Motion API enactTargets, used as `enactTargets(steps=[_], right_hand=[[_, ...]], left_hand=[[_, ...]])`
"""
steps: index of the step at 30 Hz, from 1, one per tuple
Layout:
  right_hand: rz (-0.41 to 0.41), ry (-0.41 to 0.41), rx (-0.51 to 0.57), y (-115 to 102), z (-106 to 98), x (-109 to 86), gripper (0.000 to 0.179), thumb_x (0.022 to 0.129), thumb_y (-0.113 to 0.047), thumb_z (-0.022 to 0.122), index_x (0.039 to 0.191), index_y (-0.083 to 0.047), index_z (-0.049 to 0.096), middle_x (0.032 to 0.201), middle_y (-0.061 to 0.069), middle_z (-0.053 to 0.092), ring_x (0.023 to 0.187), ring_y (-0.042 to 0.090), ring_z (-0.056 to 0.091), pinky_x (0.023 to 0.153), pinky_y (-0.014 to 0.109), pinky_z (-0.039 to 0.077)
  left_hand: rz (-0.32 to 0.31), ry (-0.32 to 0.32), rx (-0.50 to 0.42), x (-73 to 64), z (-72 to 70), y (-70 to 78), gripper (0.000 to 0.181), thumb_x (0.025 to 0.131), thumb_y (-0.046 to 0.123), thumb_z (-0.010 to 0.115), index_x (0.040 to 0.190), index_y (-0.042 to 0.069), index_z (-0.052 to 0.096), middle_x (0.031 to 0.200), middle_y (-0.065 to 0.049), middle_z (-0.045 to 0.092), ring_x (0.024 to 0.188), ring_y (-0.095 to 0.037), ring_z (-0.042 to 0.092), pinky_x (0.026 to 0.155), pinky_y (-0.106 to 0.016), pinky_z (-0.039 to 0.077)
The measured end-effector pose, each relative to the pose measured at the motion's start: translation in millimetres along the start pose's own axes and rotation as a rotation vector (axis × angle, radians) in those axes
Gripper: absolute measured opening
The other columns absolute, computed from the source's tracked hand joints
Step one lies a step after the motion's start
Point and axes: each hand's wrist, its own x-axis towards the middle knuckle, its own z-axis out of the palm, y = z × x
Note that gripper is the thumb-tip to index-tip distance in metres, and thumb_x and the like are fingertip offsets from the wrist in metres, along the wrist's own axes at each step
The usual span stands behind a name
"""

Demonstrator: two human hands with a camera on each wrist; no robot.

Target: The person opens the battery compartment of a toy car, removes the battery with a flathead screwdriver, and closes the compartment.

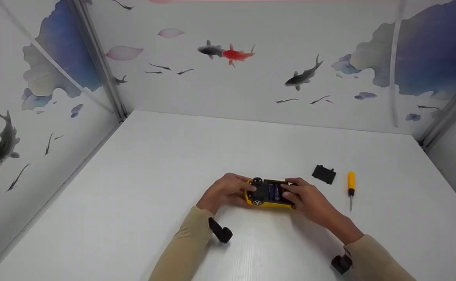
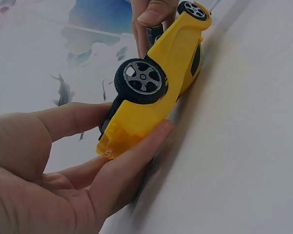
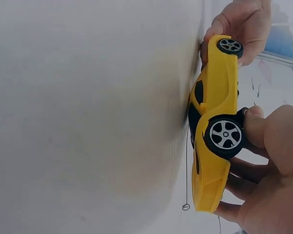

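A yellow toy car [image 1: 271, 204] lies upside down on the white table, its black underside and wheels facing up. Dark batteries [image 1: 273, 192] show in its uncovered battery compartment. My left hand [image 1: 228, 190] grips the car's left end, thumb on the underside and fingers along the body, as the left wrist view shows. At the other end is my right hand [image 1: 310, 199], its thumb and fingers at a dark battery [image 2: 154, 34] that stands out above the car body. A fingertip of this hand meets the car's end in the right wrist view [image 3: 283, 161].
Beyond my right hand lies a black battery cover [image 1: 324, 174]. Beside it, a screwdriver [image 1: 351, 187] with a yellow handle points its tip toward me. White panels [image 1: 228, 93] painted with fish enclose the table's back and sides.
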Motion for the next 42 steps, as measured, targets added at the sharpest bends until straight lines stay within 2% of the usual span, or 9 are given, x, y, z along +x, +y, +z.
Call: enactTargets(steps=[10,14,19,25,31,35,39,42], right_hand=[[0.024,0.035,0.008,-1.7,0.9,2.1,0.033,0.105,-0.02,0.051,0.13,-0.002,0.065,0.138,0.019,0.056,0.124,0.036,0.059,0.104,0.054,0.051],[0.046,0.064,0.023,-3.2,-0.1,5.3,0.032,0.106,-0.022,0.049,0.124,-0.004,0.068,0.131,0.017,0.061,0.118,0.032,0.062,0.101,0.053,0.052],[0.087,0.135,0.069,-2.7,0.4,12.6,0.03,0.106,-0.023,0.049,0.116,-0.006,0.072,0.117,0.013,0.068,0.108,0.027,0.064,0.098,0.05,0.053],[0.152,0.25,0.143,-4.8,4.0,19.5,0.027,0.104,-0.022,0.054,0.115,-0.005,0.072,0.113,0.013,0.066,0.11,0.028,0.062,0.1,0.051,0.053],[0.131,0.364,0.1,-8.3,9.1,22.5,0.02,0.1,-0.018,0.061,0.107,-0.005,0.074,0.093,0.008,0.07,0.09,0.023,0.059,0.084,0.041,0.05],[0.16,0.347,0.128,-6.8,10.6,23.7,0.022,0.102,-0.021,0.059,0.108,-0.006,0.074,0.087,0.006,0.071,0.085,0.019,0.059,0.082,0.038,0.05],[0.189,0.311,0.154,-5.4,11.4,21.8,0.026,0.1,-0.027,0.062,0.115,-0.009,0.073,0.094,0.007,0.073,0.09,0.021,0.063,0.085,0.04,0.053],[0.195,0.289,0.154,-5.0,11.4,20.4,0.028,0.096,-0.025,0.068,0.119,-0.009,0.071,0.098,0.009,0.073,0.094,0.023,0.063,0.086,0.042,0.054]], left_hand=[[-0.018,-0.006,-0.014,-0.1,0.3,0.0,0.047,0.085,0.007,0.078,0.129,0.003,0.064,0.12,-0.019,0.067,0.106,-0.029,0.069,0.083,-0.039,0.063],[-0.014,-0.009,-0.004,-0.2,-0.2,-0.3,0.046,0.085,0.007,0.078,0.129,0.003,0.064,0.121,-0.019,0.067,0.107,-0.029,0.069,0.083,-0.039,0.063],[-0.004,-0.024,0.009,0.8,-0.7,-0.8,0.046,0.085,0.007,0.077,0.129,0.003,0.065,0.122,-0.02,0.068,0.107,-0.03,0.07,0.083,-0.039,0.063],[-0.002,-0.033,0.027,1.0,-0.8,-0.6,0.046,0.086,0.008,0.077,0.13,0.003,0.064,0.122,-0.02,0.068,0.106,-0.03,0.07,0.081,-0.039,0.063],[0.018,-0.051,0.019,-0.8,-0.7,-1.4,0.047,0.086,0.007,0.076,0.13,0.003,0.064,0.127,-0.019,0.067,0.109,-0.029,0.07,0.085,-0.039,0.062],[0.033,-0.046,0.039,0.7,-0.9,-2.3,0.046,0.085,0.008,0.077,0.129,0.003,0.065,0.126,-0.019,0.067,0.109,-0.028,0.07,0.086,-0.037,0.062],[0.038,-0.039,0.054,1.9,-1.0,-2.7,0.046,0.085,0.008,0.077,0.129,0.003,0.066,0.125,-0.018,0.068,0.108,-0.027,0.07,0.087,-0.036,0.062],[0.035,-0.042,0.044,2.0,-1.3,-2.5,0.046,0.085,0.008,0.077,0.129,0.003,0.065,0.126,-0.018,0.067,0.108,-0.027,0.07,0.087,-0.037,0.061]])
